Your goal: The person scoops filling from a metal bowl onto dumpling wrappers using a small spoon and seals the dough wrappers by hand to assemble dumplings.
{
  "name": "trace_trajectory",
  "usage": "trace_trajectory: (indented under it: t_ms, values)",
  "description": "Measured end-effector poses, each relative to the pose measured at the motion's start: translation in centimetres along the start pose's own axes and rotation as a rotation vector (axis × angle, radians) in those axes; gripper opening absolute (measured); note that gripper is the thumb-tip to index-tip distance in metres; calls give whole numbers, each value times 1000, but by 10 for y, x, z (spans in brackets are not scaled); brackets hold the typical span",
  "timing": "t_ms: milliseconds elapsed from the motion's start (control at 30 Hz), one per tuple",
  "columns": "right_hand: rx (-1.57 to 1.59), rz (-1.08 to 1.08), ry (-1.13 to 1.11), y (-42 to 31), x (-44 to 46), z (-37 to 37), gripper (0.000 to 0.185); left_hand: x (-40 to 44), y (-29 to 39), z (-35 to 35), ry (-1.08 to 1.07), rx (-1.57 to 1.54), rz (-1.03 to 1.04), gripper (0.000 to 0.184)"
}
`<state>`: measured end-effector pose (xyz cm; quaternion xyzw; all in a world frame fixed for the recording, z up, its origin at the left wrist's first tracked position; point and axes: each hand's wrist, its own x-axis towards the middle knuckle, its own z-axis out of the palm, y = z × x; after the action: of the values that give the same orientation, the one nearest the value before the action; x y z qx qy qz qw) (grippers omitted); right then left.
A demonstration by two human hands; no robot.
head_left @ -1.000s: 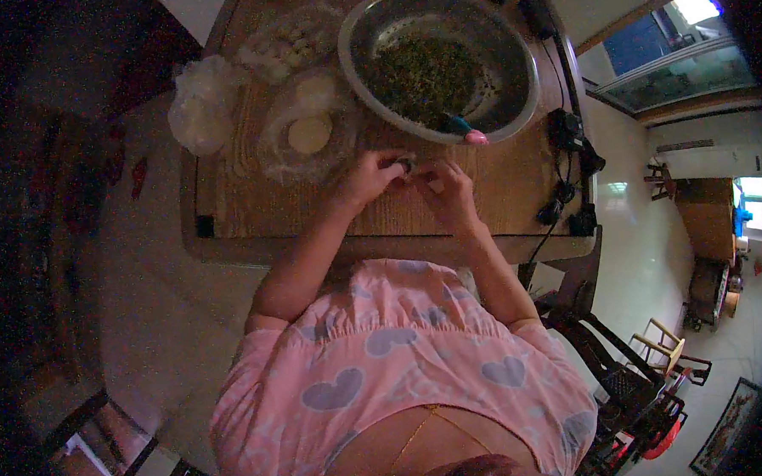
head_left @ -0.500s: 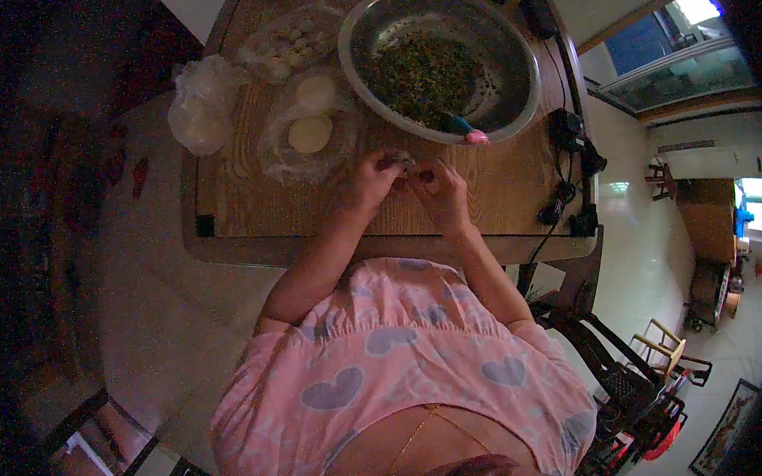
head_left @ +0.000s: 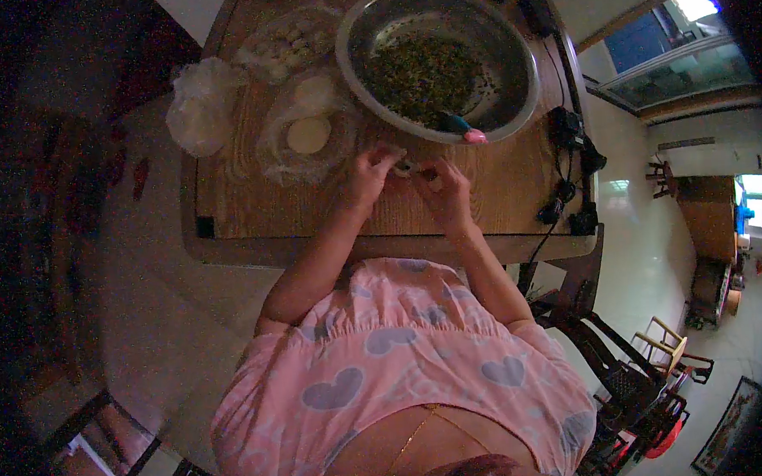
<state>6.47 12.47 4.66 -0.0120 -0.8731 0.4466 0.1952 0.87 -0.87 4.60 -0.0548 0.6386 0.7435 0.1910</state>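
A small pale dumpling (head_left: 404, 166) with dark filling showing is held between my two hands, just below a large metal bowl. My left hand (head_left: 368, 181) pinches its left side with thumb and fingertips. On the other side, the curled fingers of my right hand (head_left: 447, 192) grip it too. Green chopped filling (head_left: 425, 79) lies in the metal bowl (head_left: 352, 73), where a spoon with a pink handle end (head_left: 474, 136) leans on the near rim. Left of my hands, a round stack of pale dumpling wrappers (head_left: 308, 135) rests on clear plastic.
Several small pale pieces (head_left: 288, 51) lie on plastic behind the wrappers. A white plastic bag (head_left: 201, 110) sits at the table's left edge. Black cables and an adapter (head_left: 567, 129) run along the right side of the wooden table (head_left: 269, 213).
My left fingers have straightened slightly and lifted, and more of the dumpling shows between my hands. My right hand has barely moved. The bowl appears slightly further left.
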Motion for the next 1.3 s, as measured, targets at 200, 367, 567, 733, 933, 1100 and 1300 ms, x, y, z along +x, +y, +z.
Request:
trace_trajectory:
  t_ms: [200,367,567,733,933,1100,1300]
  values:
    - [2,16,6,11,-4,1,16,4,-10,-2,152,-85,31,15]
    - [-1,36,6,9,-3,0,16,12,-17,-8,-66,272,366,14]
    - [24,15,1,3,-3,-5,16,14,9,-14,-176,436,494,10]
    - [182,34,58,-8,-3,-15,15,19,73,2,-76,260,646,12]
    - [187,-4,82,-8,-1,-23,15,70,72,10,28,801,1128,13]
    - [162,37,91,-5,-1,-29,15,48,76,11,-424,772,800,13]
    - [204,7,80,-4,7,-32,15,37,84,13,-545,639,561,17]
